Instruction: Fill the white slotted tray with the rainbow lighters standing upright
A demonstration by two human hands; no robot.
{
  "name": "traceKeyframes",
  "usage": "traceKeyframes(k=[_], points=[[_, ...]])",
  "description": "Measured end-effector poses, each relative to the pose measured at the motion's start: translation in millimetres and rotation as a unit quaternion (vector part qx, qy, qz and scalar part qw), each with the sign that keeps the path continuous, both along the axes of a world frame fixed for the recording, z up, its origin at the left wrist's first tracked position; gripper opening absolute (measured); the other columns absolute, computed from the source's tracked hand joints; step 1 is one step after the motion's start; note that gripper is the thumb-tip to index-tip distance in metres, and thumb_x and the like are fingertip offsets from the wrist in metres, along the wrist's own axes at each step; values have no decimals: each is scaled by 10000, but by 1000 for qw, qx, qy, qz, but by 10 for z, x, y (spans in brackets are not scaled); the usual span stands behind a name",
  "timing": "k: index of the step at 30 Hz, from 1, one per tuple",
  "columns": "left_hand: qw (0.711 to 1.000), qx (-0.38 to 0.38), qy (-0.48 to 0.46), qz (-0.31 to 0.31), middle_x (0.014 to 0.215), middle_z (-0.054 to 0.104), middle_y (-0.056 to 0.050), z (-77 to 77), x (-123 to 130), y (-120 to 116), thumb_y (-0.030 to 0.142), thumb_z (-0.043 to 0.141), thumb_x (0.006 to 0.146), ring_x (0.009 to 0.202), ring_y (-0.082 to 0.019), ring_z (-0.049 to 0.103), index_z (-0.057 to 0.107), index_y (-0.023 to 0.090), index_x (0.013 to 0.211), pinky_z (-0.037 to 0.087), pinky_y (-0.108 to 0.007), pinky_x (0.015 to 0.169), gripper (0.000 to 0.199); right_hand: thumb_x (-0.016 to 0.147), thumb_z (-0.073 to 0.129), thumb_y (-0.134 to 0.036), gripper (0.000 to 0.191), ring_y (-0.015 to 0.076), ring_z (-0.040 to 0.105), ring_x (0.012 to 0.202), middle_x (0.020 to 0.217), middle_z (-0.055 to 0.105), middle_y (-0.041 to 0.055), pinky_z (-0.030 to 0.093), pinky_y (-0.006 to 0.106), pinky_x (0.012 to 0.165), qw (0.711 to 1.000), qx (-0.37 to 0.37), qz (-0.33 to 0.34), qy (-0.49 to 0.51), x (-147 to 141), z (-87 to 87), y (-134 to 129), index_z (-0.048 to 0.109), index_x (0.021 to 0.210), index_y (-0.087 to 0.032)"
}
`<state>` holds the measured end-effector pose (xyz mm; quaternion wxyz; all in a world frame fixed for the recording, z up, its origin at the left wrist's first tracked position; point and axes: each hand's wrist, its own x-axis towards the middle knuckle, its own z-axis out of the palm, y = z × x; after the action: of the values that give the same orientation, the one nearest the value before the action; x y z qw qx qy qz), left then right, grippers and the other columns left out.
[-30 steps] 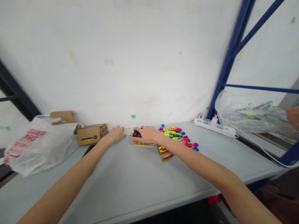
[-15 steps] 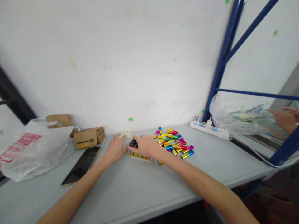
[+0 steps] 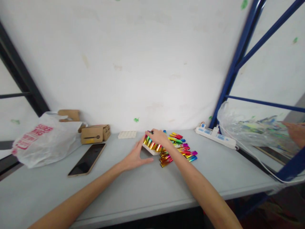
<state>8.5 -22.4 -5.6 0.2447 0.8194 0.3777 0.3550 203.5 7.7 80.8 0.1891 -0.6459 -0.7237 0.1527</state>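
A white tray [image 3: 152, 152] of shiny multicoloured lighters [image 3: 152, 145] is tipped over, its lighters leaning toward the loose pile. My right hand [image 3: 158, 136] curls over the upper end of these lighters and grips the filled tray; its fingertips are partly hidden. At the tray's left end, my left hand [image 3: 134, 157] has its fingers stretched out against the side and its thumb spread wide in front. Loose lighters [image 3: 188, 152] lie heaped on the table just right of the tray, partly behind my right wrist.
An off-white tray with a grid of holes [image 3: 127, 135] lies by the wall. Leftward are a cardboard box [image 3: 92, 135], a phone [image 3: 87, 159] and a white plastic bag [image 3: 47, 140]. A power strip [image 3: 216, 137] and blue rack post [image 3: 226, 82] stand right; another person's hand [image 3: 295, 132] shows beyond.
The filled tray has gone from upright to tipped, and moved right toward the pile. My left hand has left the holed tray and come to the filled tray's left end.
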Motion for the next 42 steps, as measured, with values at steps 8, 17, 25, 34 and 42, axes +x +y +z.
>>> traceKeyframes(k=[8, 17, 25, 34, 42], points=[[996, 36, -52, 71, 1594, 346, -194, -63, 500, 84, 513, 916, 725, 1512, -410, 415, 124, 232, 1716, 298, -575, 1306, 1299, 1065, 373, -661, 678, 338, 663, 1324, 1389, 726, 200, 462, 404, 1117, 995, 13, -38, 92, 123, -90, 39, 734, 1321, -146], [996, 87, -26, 2, 1428, 485, -107, 361, 752, 220, 350, 906, 657, 1356, -333, 533, 373, 232, 1653, 415, -511, 1258, 1136, 1054, 415, -687, 657, 248, 733, 1152, 1242, 795, 138, 523, 362, 1069, 962, 31, -22, 271, 625, -213, 121, 744, 1274, -162], [997, 59, -42, -22, 1336, 567, -90, 422, 917, 94, 398, 929, 659, 1392, -328, 493, 429, 236, 1626, 440, -497, 1244, 1101, 1037, 519, -642, 583, 277, 763, 1038, 1100, 832, 133, 567, 374, 997, 957, 6, -22, 290, 914, -209, -4, 811, 1145, -149], [998, 21, -49, -33, 1363, 539, -103, 392, 812, 21, 425, 962, 640, 1362, -331, 556, 454, 243, 1617, 447, -494, 1238, 1116, 1094, 455, -447, 468, 261, 719, 1163, 1309, 768, 163, 510, 341, 1044, 984, 41, 2, 172, 849, -166, -112, 766, 1223, -122], [999, 27, -19, -29, 1413, 589, -117, 320, 790, 58, 387, 953, 631, 1389, -368, 529, 454, 230, 1604, 417, -548, 1243, 1105, 1089, 425, -292, 358, 199, 681, 1219, 1322, 761, 83, 472, 299, 1065, 980, 64, 8, 189, 706, -176, -156, 726, 1250, -185]])
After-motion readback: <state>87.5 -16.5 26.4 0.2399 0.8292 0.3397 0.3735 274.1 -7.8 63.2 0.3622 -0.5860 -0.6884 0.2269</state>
